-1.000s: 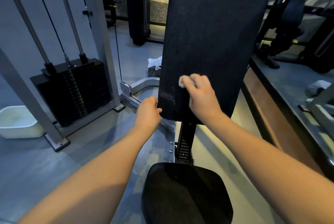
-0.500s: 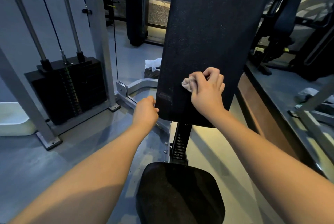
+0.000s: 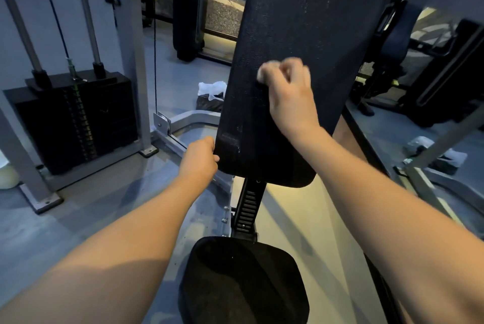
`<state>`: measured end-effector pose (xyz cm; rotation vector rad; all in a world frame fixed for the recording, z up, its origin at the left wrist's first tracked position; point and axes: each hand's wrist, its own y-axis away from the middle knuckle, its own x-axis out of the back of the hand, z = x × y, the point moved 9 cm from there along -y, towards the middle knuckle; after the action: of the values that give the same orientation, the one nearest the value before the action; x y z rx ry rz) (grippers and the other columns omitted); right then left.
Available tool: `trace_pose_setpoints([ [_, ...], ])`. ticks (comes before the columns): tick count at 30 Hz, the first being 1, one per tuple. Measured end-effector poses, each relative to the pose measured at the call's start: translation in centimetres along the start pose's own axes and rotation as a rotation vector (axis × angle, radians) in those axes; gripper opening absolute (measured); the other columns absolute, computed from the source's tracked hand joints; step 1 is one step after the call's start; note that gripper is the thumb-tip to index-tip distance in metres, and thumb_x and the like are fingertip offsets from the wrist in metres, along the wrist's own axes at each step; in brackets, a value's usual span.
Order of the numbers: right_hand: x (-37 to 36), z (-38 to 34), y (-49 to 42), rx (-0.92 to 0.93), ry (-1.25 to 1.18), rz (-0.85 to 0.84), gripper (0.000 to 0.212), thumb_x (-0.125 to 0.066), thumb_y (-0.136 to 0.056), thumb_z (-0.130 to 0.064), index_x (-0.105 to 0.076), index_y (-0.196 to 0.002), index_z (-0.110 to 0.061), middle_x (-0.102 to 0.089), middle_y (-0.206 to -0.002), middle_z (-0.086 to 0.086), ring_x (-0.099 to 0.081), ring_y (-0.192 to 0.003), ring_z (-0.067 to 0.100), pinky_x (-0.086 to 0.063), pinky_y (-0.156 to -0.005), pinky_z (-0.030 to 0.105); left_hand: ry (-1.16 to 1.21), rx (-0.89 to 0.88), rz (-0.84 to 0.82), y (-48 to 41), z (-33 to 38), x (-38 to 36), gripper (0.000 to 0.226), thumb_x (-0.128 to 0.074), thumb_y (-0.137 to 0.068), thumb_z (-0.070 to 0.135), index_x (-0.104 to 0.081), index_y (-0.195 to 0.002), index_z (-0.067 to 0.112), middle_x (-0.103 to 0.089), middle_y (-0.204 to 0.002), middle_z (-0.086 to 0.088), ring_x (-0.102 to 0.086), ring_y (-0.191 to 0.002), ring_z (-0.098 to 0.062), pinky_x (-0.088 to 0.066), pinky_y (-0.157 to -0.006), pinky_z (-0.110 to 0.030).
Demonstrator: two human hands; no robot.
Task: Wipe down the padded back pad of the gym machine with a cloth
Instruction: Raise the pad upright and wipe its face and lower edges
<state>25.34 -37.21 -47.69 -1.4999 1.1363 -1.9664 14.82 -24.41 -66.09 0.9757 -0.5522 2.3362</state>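
Note:
The tall black padded back pad (image 3: 314, 22) rises in the middle of the view, speckled with small pale spots. My right hand (image 3: 289, 93) presses a small wadded white cloth (image 3: 263, 73) against the pad's middle; only the cloth's left end shows past my curled fingers. My left hand (image 3: 199, 158) grips the pad's lower left edge, fingers wrapped behind it. The black seat (image 3: 243, 281) sits below, joined by a notched black post (image 3: 247, 206).
A black weight stack (image 3: 76, 119) with guide rods and a cable stands at left inside a grey frame (image 3: 128, 48). A tissue box (image 3: 210, 96) lies on the grey floor behind the pad. Other dark machines (image 3: 432, 69) crowd the right side.
My right hand has carried the cloth up the pad from near its lower part to its middle. My left hand has stayed on the pad's lower left edge.

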Motion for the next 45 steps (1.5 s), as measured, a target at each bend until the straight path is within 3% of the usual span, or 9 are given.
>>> trace_pose_setpoints([
  [6, -1.7, 0.3, -3.2, -0.066, 0.043, 0.042, 0.021, -0.057, -0.096, -0.004, -0.065, -0.113, -0.015, -0.053, -0.117, 0.013, -0.045, -0.094, 0.029, -0.036, -0.067, 0.033, 0.015, -0.022, -0.039, -0.2, -0.2, -0.4, 0.021, -0.055, -0.093, -0.003, -0.045, -0.084, 0.013, -0.048, -0.075, 0.001, -0.058, -0.082, -0.023, -0.045, -0.067, -0.032],
  [11, -0.5, -0.2, -6.1, 0.035, 0.030, 0.112, 0.020, -0.053, -0.095, -0.002, -0.066, -0.104, -0.014, -0.056, -0.109, 0.013, -0.048, -0.090, 0.031, -0.038, -0.067, 0.033, -0.010, -0.048, -0.019, -0.3, -0.4, -0.6, 0.027, -0.052, -0.094, -0.003, -0.038, -0.080, 0.016, -0.044, -0.072, 0.002, -0.040, -0.062, -0.010, -0.033, -0.057, -0.027],
  [16, -2.2, -0.9, -6.9, -0.043, 0.042, 0.177, 0.021, -0.059, -0.092, -0.002, -0.068, -0.107, -0.014, -0.060, -0.112, 0.013, -0.050, -0.090, 0.032, -0.029, -0.071, 0.027, 0.002, -0.056, -0.030, -0.4, -0.6, -0.9, 0.040, -0.048, -0.090, -0.006, -0.030, -0.071, 0.023, -0.043, -0.069, 0.003, -0.041, -0.062, -0.016, -0.029, -0.052, -0.029],
  [23, -3.9, -2.8, -4.6, 0.012, 0.058, 0.043, 0.032, -0.055, -0.083, 0.008, -0.065, -0.107, -0.012, -0.058, -0.111, 0.011, -0.049, -0.093, 0.031, -0.029, -0.070, 0.026, 0.053, -0.075, -0.048, -0.2, -0.8, -0.8, 0.024, -0.049, -0.094, -0.004, -0.038, -0.082, 0.014, -0.043, -0.068, 0.005, -0.035, -0.058, -0.007, -0.028, -0.050, -0.027],
  [29, -6.6, -5.3, 1.0, 0.093, 0.033, -0.117, 0.033, -0.055, -0.083, 0.008, -0.064, -0.112, -0.007, -0.058, -0.114, 0.015, -0.049, -0.093, 0.033, -0.034, -0.062, 0.031, 0.163, -0.071, -0.030, 0.1, -1.7, -0.9, 0.010, -0.053, -0.097, 0.006, -0.049, -0.088, 0.008, -0.060, -0.080, -0.014, -0.049, -0.069, -0.025, -0.047, -0.063, -0.040],
  [33, -8.6, -7.5, 9.0, 0.228, -0.040, -0.268, 0.033, -0.043, -0.087, -0.001, -0.065, -0.112, -0.005, -0.059, -0.111, 0.016, -0.048, -0.088, 0.033, -0.043, -0.054, 0.033, 0.256, -0.015, 0.005, 0.5, -2.3, -0.8, 0.008, -0.056, -0.098, 0.009, -0.055, -0.090, 0.009, -0.058, -0.071, 0.005, -0.052, -0.066, -0.012, -0.042, -0.058, -0.025],
  [36, -8.8, -7.6, 12.8, 0.314, -0.070, -0.409, 0.030, -0.059, -0.085, -0.001, -0.065, -0.112, -0.010, -0.058, -0.110, 0.011, -0.047, -0.089, 0.029, -0.045, -0.049, 0.032, 0.280, 0.010, 0.000, 0.7, -2.5, -0.9, 0.013, -0.056, -0.098, 0.010, -0.053, -0.085, 0.012, -0.059, -0.074, 0.000, -0.060, -0.074, -0.027, -0.052, -0.067, -0.038],
  [41, -3.3, -4.8, 2.3, 0.149, -0.101, -0.102, 0.022, -0.054, -0.095, -0.002, -0.067, -0.108, -0.014, -0.057, -0.105, 0.009, -0.047, -0.092, 0.024, -0.041, -0.072, 0.029, 0.394, 0.044, -0.047, 0.5, -3.0, -1.7, 0.024, -0.046, -0.092, -0.002, -0.045, -0.074, 0.015, -0.048, -0.070, -0.003, -0.043, -0.068, -0.027, -0.045, -0.063, -0.040],
  [45, -3.9, -3.2, -1.7, -0.004, -0.040, -0.005, 0.018, -0.059, -0.095, -0.002, -0.067, -0.109, -0.010, -0.057, -0.108, 0.013, -0.050, -0.094, 0.028, -0.043, -0.068, 0.031, 0.383, 0.064, -0.030, 0.4, -3.2, -1.8, 0.015, -0.056, -0.097, 0.006, -0.053, -0.083, 0.012, -0.060, -0.079, -0.008, -0.065, -0.081, -0.035, -0.059, -0.077, -0.050],
])
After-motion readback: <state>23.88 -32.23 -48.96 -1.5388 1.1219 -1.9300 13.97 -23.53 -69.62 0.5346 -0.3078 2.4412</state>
